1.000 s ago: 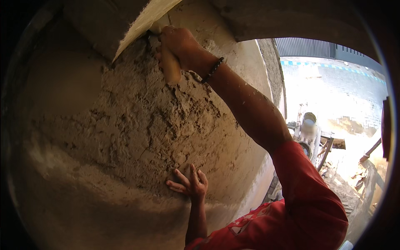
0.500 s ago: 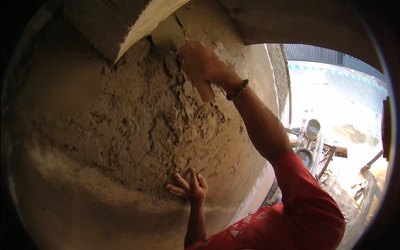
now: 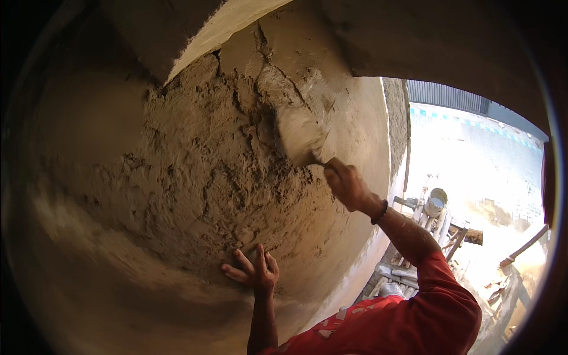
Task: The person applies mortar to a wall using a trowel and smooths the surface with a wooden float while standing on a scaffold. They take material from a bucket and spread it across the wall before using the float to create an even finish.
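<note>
My right hand (image 3: pixel 348 183) is closed round the handle of a trowel (image 3: pixel 300 135), its blade blurred and close against the wall. Rough wet mortar (image 3: pixel 207 160) covers the wall around the blade, with ridges, cracks and a long split near the top. Lower down, my left hand (image 3: pixel 255 273) rests on the wall with its fingers spread and nothing in it. A dark bracelet (image 3: pixel 380 212) circles my right wrist.
A pale-edged beam (image 3: pixel 204 38) juts over the upper wall. Another dark overhang (image 3: pixel 426 41) spans the upper right. Beyond the wall's right edge, a bucket (image 3: pixel 436 202) stands by wooden poles (image 3: pixel 467 235) below me, in bright light.
My right hand has come down and to the right from beneath the beam, bringing the trowel with it. The blade now shows over the mortar. My left hand stays on the wall.
</note>
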The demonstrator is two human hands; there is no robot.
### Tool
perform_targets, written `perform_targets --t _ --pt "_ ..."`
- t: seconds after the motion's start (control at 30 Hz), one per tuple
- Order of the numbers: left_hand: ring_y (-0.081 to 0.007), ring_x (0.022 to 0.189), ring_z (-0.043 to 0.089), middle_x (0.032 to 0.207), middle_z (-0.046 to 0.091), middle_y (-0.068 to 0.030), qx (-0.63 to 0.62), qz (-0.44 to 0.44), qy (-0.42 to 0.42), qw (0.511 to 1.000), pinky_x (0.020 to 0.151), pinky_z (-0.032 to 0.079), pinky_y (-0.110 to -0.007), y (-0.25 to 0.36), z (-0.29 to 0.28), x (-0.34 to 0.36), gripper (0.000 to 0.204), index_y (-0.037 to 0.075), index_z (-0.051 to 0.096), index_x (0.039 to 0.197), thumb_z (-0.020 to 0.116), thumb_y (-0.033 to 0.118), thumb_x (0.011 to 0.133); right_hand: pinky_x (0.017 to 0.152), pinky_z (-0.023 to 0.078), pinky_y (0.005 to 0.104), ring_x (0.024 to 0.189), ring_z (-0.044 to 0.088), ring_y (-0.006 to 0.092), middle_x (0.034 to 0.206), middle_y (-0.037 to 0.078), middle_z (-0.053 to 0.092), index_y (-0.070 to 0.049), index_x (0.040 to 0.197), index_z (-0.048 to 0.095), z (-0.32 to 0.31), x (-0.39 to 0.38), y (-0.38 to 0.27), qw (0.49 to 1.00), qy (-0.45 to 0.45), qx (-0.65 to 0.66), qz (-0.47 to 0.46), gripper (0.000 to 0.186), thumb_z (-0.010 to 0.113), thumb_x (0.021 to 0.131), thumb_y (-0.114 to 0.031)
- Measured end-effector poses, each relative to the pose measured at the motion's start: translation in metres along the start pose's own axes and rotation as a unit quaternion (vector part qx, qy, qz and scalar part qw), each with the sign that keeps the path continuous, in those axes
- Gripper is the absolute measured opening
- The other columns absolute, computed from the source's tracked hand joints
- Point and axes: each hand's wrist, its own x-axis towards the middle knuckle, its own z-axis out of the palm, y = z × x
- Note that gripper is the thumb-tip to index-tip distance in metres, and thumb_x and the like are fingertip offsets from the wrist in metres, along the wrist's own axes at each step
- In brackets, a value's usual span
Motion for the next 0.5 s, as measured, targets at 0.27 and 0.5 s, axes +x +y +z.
perform_targets --t 0.27,0.5 --pt "-0.0577 0.141 0.004 0.157 0.022 -0.0203 0.01 -0.018 0.007 1.0 0.108 0.007 -0.071 0.0 0.003 -0.002 0.047 0.031 0.048 0.142 0.05 0.036 0.095 0.051 0.046 0.0341 0.051 0.054 0.0168 0.06 0.009 0.056 -0.001 0.092 0.054 -0.098 0.088 0.064 0.993 0.119 0.024 -0.015 0.025 0.045 0.099 -0.024" --pt "-0.0573 0.141 0.007 0.157 0.024 -0.0202 -0.003 -0.024 0.012 1.0 0.107 0.012 -0.071 0.003 -0.002 -0.001 0.044 0.028 0.05 0.138 0.053 0.033 0.094 0.045 0.041 0.03 0.048 0.046 0.0119 0.058 0.003 0.049 -0.005 0.086 0.052 -0.124 0.164 0.08 0.984 0.117 -0.096 -0.099 0.027 0.043 0.1 -0.026"
